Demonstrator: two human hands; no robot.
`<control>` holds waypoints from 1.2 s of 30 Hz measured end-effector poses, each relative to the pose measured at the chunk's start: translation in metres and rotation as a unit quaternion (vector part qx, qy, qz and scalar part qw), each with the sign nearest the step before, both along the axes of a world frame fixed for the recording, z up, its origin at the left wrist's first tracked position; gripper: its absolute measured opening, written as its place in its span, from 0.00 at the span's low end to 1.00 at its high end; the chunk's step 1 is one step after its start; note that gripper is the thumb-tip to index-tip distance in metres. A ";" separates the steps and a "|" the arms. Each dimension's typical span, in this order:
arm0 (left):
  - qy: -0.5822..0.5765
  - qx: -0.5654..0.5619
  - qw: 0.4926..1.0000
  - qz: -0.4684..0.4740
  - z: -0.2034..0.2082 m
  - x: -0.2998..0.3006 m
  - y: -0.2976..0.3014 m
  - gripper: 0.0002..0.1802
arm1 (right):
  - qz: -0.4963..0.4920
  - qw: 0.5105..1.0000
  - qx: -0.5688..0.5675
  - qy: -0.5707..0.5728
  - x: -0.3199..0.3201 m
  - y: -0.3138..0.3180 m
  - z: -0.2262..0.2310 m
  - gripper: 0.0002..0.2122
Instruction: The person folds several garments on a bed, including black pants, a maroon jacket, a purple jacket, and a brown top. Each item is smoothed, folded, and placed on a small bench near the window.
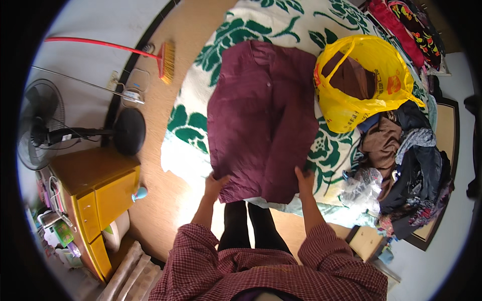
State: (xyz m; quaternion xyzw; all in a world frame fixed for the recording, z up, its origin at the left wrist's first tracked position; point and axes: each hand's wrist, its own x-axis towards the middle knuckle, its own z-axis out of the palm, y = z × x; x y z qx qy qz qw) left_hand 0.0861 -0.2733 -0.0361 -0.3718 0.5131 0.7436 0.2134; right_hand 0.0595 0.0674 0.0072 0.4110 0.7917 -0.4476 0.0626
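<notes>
subject of inspection: a dark maroon, button-front garment of creased cloth (261, 123), lying on the near part of a bed covered in a cream blanket with dark green floral figures (241, 26). the left hand (216, 184) appears to pinch the garment's lower left corner, and the right hand (305, 180) its lower right corner; the thumbs show at the edges, while the remaining fingers are largely hidden. the hands stand wide apart, roughly the hem's width. progress, as judged: the garment is laid out front side up, body spread broadly flat; creases remain across it, its right part looks gathered into a lengthwise ridge, and no fold across the body is seen, so smoothing and any folding appear outstanding. orientation: the neckline points away from the person and the hem toward the person's legs; the long axis runs near to far, nearly straight ahead. whether sleeves are tucked beneath cannot be told. just beside its upper right edge stands a yellow plastic bag with looped handles (346, 113), containing brown cloth (357, 83); beyond it lies a loose heap of dark and brown clothes (419, 160).
</notes>
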 end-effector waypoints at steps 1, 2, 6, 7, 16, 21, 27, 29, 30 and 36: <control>-0.032 -0.009 0.999 -0.020 -0.001 0.007 0.003 0.28 | -0.015 0.997 -0.079 0.021 0.021 -0.001 -0.002 0.30; -0.072 -0.029 0.997 -0.030 0.000 0.010 0.005 0.27 | -0.040 0.985 -0.160 0.041 0.035 -0.003 -0.006 0.27; -0.083 -0.010 0.996 0.042 0.025 0.010 0.000 0.22 | 0.034 0.991 -0.132 0.000 0.044 0.019 -0.011 0.12; -0.075 -0.028 0.997 0.022 0.035 0.008 -0.006 0.22 | 0.044 0.990 -0.134 0.026 0.041 0.033 -0.009 0.08; -0.076 -0.153 0.985 0.014 0.063 0.035 -0.034 0.19 | 0.009 0.960 -0.276 -0.058 0.047 0.065 0.025 0.18; -0.151 -0.194 0.969 -0.014 0.045 0.051 -0.017 0.17 | 0.158 0.965 -0.203 -0.042 0.042 -0.019 -0.005 0.26; -0.100 -0.158 0.982 0.001 0.035 0.058 -0.065 0.12 | 0.161 0.985 0.061 0.019 0.052 -0.013 -0.025 0.18; -0.036 -0.073 0.994 0.069 0.035 0.063 -0.089 0.11 | 0.160 0.968 0.185 0.063 0.067 0.013 -0.019 0.19; -0.040 -0.075 0.994 0.069 0.038 0.066 -0.103 0.10 | 0.121 0.979 0.160 0.029 0.073 0.029 -0.015 0.19; -0.110 -0.117 0.986 0.046 0.044 0.078 -0.139 0.10 | -0.017 0.993 0.109 -0.030 0.115 0.076 0.000 0.17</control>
